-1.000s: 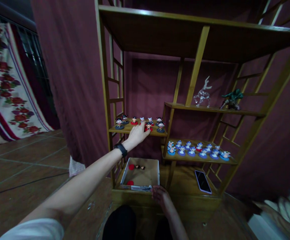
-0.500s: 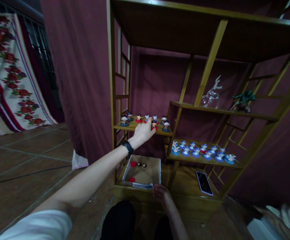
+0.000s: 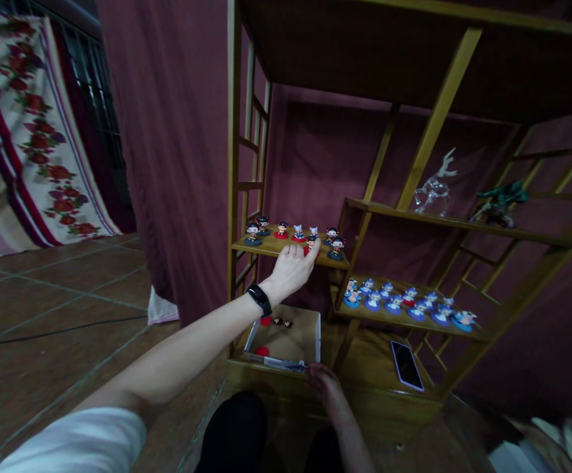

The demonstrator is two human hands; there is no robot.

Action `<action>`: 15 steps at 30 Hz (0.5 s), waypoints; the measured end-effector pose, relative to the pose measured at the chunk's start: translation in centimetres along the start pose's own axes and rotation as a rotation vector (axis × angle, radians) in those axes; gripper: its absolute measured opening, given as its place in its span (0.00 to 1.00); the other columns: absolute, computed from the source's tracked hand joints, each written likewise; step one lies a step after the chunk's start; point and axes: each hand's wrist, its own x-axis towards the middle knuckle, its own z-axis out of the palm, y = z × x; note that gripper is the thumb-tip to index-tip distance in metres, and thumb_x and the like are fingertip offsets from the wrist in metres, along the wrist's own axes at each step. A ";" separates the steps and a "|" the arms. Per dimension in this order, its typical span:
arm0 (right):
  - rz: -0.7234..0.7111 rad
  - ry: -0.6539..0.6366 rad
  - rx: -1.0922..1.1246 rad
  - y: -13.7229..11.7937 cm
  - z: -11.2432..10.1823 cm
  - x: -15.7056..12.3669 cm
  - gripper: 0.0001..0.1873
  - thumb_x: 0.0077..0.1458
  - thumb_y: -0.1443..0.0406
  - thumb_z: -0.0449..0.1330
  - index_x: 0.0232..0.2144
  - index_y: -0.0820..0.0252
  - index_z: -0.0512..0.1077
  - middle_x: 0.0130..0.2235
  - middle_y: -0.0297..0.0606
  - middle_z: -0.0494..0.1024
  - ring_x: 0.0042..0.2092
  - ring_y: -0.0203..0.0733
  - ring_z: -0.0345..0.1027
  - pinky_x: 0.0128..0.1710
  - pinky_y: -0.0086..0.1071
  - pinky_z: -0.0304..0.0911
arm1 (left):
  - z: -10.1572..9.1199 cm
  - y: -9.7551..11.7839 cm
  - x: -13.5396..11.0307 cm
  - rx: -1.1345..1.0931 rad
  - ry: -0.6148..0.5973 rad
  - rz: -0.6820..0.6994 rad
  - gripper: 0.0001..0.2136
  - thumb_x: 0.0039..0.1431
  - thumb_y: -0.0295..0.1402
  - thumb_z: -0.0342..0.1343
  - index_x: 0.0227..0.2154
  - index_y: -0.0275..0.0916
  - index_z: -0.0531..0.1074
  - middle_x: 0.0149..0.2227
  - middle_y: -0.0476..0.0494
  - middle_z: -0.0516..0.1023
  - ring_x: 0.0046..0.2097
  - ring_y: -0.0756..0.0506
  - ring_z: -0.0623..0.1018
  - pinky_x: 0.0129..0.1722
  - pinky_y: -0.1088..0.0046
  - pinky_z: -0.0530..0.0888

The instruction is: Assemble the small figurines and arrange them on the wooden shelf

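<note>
My left hand [image 3: 293, 270], with a black band on its wrist, reaches to the front of the left shelf. One digit stretches along the right side of a red-based figurine [image 3: 311, 242], and the other fingers curl at its left; the hand hides its lower part. Behind it stand cat-eared figurines [image 3: 298, 232] and another red-based figurine [image 3: 282, 229]. Dark-based figurines [image 3: 253, 233] flank the group at both ends. Below, my right hand [image 3: 326, 386] has its fingers closed at the front right corner of a shallow box lid [image 3: 319, 338], which holds red discs [image 3: 262, 351] and small dark-haired pieces [image 3: 282, 322].
Several blue-and-white figurines [image 3: 395, 303] fill the lower right shelf. A clear deer statue [image 3: 432, 192] and a green figure [image 3: 502, 202] stand above. On the bottom board lies a phone [image 3: 406, 365]. A wooden upright [image 3: 364, 246] divides the shelves; a curtain [image 3: 177, 144] hangs left.
My left hand has drawn slightly back and down from the figurines, its fingers more curled. More of the cat-eared figurines shows. My right hand stays at the box lid's corner. The view has shifted slightly.
</note>
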 end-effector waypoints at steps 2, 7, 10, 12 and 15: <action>0.004 -0.005 0.001 0.1 -0.1 0.1 0.18 0.30 0.60 0.67 0.29 0.57 0.74 0.33 0.38 0.79 0.36 0.44 0.72 0.37 0.35 0.64 | 0.1 -0.1 -0.1 0.004 0.000 0.014 0.26 0.59 0.32 0.40 0.61 0.38 0.47 0.38 0.34 0.71 0.43 0.40 0.69 0.44 0.62 0.60; 0.013 -0.007 0.000 0.6 -0.2 0.6 0.18 0.30 0.59 0.67 0.29 0.57 0.74 0.34 0.37 0.79 0.36 0.44 0.72 0.37 0.35 0.65 | 0.1 -0.4 -0.4 0.007 -0.014 0.053 0.25 0.59 0.30 0.41 0.60 0.41 0.48 0.39 0.34 0.70 0.44 0.40 0.68 0.45 0.61 0.60; 0.006 -0.017 0.009 0.8 -0.1 0.7 0.18 0.30 0.59 0.67 0.29 0.57 0.74 0.33 0.37 0.79 0.36 0.43 0.72 0.37 0.35 0.65 | 0.1 -0.5 -0.7 0.017 -0.013 0.090 0.26 0.57 0.28 0.42 0.60 0.43 0.48 0.42 0.33 0.69 0.46 0.39 0.68 0.46 0.59 0.59; 0.007 -0.019 0.011 0.8 -0.1 0.7 0.18 0.30 0.60 0.67 0.29 0.57 0.74 0.33 0.37 0.79 0.35 0.43 0.72 0.37 0.36 0.65 | 0.1 -0.6 -0.9 0.035 -0.013 0.109 0.26 0.56 0.27 0.42 0.59 0.44 0.50 0.45 0.33 0.68 0.48 0.38 0.67 0.47 0.58 0.59; 0.023 -0.016 -0.005 0.7 0.0 0.6 0.18 0.30 0.60 0.67 0.29 0.57 0.74 0.33 0.37 0.79 0.34 0.43 0.72 0.37 0.36 0.64 | 0.3 -0.7 -1.0 0.043 -0.015 0.126 0.26 0.56 0.26 0.43 0.59 0.43 0.51 0.47 0.33 0.67 0.50 0.37 0.65 0.48 0.57 0.58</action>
